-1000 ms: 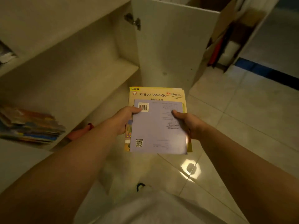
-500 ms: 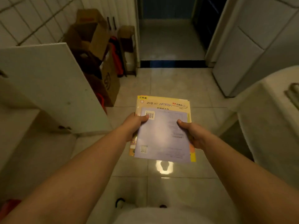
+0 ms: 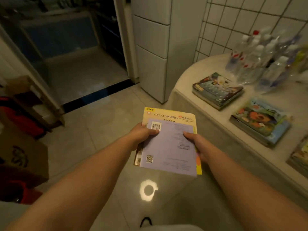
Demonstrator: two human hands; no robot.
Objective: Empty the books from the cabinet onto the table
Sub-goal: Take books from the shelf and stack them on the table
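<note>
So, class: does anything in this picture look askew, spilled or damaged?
Nothing much. The held books are slightly fanned between the left hand and right hand; the table stacks lie flat, at differing angles.

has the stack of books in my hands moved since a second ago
Yes. The stack of books, gripped by left hand and right hand, left the cabinet and now nears the table.

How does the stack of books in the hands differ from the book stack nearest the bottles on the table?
The held stack hangs over the floor, gripped by the left hand and right hand; the table stack lies untouched. The held stack shows a plain lilac back cover; the table stack a colourful picture cover. Both hold several thin books.
</note>
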